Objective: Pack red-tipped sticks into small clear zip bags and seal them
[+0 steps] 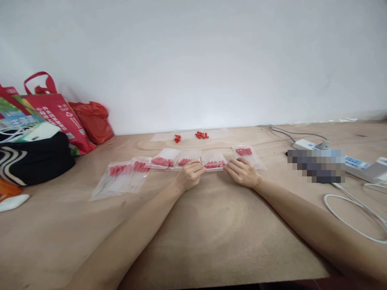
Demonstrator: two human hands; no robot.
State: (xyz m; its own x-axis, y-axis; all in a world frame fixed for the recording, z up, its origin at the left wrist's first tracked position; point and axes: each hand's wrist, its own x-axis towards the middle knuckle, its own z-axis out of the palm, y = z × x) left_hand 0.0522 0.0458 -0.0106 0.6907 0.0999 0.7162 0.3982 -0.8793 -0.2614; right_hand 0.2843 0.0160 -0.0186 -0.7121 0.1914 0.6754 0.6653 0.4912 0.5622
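A small clear zip bag lies on the wooden table between my hands, several red-capped pieces in a row along its near end. My left hand is closed in a pinch at the bag's near left corner. At the near right corner, my right hand pinches the same bag with its fingers curled. Just left of it are similar bags with red pieces, one partly behind my left hand and another one beside that. More filled bags overlap farther left. One filled bag lies beyond my right hand.
Loose red pieces lie on clear plastic near the wall. At left stand a red shopping bag, a red plastic bag and a black bag. A white power strip, a pixelated object and a white cable are at right.
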